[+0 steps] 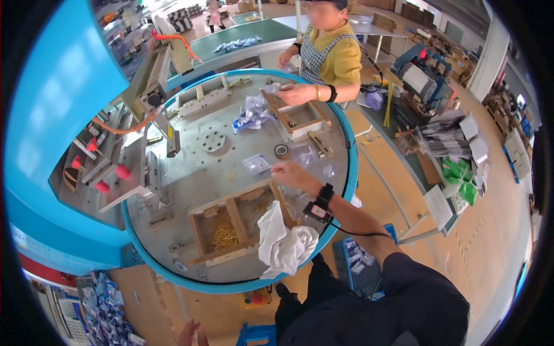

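My right hand [287, 173] reaches over the round metal turntable [190, 153], its fingers curled closed; whatever they hold, if anything, is hidden. A small clear plastic pack [255, 164] lies just left of it, and a dark round roll [281, 151] sits beyond. Nearer me is a wooden frame [231, 216] with two compartments; yellow rubber bands [225, 233] fill part of the left one. A white cloth [285, 239] drapes over the frame's near right corner. Low at the bottom edge, off the turntable, my left hand [192, 334] shows only some fingers, spread apart and holding nothing visible.
Opposite stands a co-worker [332, 57], hands over a second wooden frame [300, 121]. Clear and blue packs [252, 113] lie beside it. A press arm [153, 98] overhangs the left. Blue crates [360, 259] of packs stand below; a green conveyor [254, 36] runs behind.
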Tool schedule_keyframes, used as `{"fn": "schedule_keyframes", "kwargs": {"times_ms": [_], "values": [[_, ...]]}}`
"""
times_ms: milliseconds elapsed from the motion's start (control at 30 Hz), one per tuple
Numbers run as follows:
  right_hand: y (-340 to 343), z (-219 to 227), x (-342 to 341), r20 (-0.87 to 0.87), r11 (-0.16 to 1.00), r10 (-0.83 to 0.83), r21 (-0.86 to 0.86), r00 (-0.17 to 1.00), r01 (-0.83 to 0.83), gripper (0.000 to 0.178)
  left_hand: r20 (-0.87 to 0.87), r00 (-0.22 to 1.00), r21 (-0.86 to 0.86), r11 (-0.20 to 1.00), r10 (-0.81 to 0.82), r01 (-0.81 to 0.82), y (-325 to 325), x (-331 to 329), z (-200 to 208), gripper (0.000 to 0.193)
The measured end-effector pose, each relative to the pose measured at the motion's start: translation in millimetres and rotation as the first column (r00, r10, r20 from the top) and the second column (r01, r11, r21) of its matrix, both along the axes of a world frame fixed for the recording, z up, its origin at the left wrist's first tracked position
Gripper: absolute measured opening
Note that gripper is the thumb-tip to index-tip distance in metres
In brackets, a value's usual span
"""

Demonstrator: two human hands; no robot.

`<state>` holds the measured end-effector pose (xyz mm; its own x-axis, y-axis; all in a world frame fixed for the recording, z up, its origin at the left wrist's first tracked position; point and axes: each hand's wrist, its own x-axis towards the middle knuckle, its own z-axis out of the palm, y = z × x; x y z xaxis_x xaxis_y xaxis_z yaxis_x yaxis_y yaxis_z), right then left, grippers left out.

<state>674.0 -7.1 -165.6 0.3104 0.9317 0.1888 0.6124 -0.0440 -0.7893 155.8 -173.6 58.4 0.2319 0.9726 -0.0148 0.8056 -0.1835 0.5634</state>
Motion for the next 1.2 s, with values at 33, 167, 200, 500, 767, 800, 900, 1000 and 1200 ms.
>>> {"fn": "schedule_keyframes", "kwargs": {"times_ms": [33,167,200,500,767,800,900,1000,1200], "values": [[13,-8,6,0.056,1.0,-0.012,-0.016,0.998,0.013,0.035,0.006,0.999,-0.017,0.999,0.034,-0.034,-9,9,2,0.038],[70,-38,37,0.244,0.987,0.16,-0.063,0.957,-0.148,0.055,0.012,0.978,-0.068,0.976,0.21,-0.209,-50,53,21,0.038],[84,-47,39,0.276,0.983,0.18,-0.035,0.944,-0.178,0.06,-0.004,0.959,-0.075,0.957,0.282,-0.281,-64,63,28,0.038],[138,-58,40,0.408,0.936,0.301,-0.3,0.862,-0.185,0.068,0.009,0.809,-0.142,0.801,0.588,-0.581,-118,109,43,0.038],[34,112,9,-0.388,0.943,0.329,0.179,0.861,-0.279,0.026,0.32,0.854,-0.064,0.908,0.411,-0.413,-19,179,13,0.037],[8,140,2,-0.381,0.912,0.402,0.25,0.833,-0.326,0.024,0.458,0.816,-0.033,0.924,0.352,-0.38,-2,194,12,0.036],[-63,199,-28,-0.638,0.865,0.497,0.312,0.588,-0.393,0.02,0.631,0.753,0.018,0.967,0.186,-0.254,28,231,25,0.038],[-107,216,-55,-0.697,0.82,0.559,0.382,0.449,-0.427,0.02,0.745,0.665,0.183,0.976,-0.06,-0.117,37,244,34,0.033],[-152,217,-90,-0.7,0.818,0.565,0.41,0.436,-0.402,0.019,0.766,0.591,0.314,0.949,-0.254,0.0,29,227,36,0.021]]}}
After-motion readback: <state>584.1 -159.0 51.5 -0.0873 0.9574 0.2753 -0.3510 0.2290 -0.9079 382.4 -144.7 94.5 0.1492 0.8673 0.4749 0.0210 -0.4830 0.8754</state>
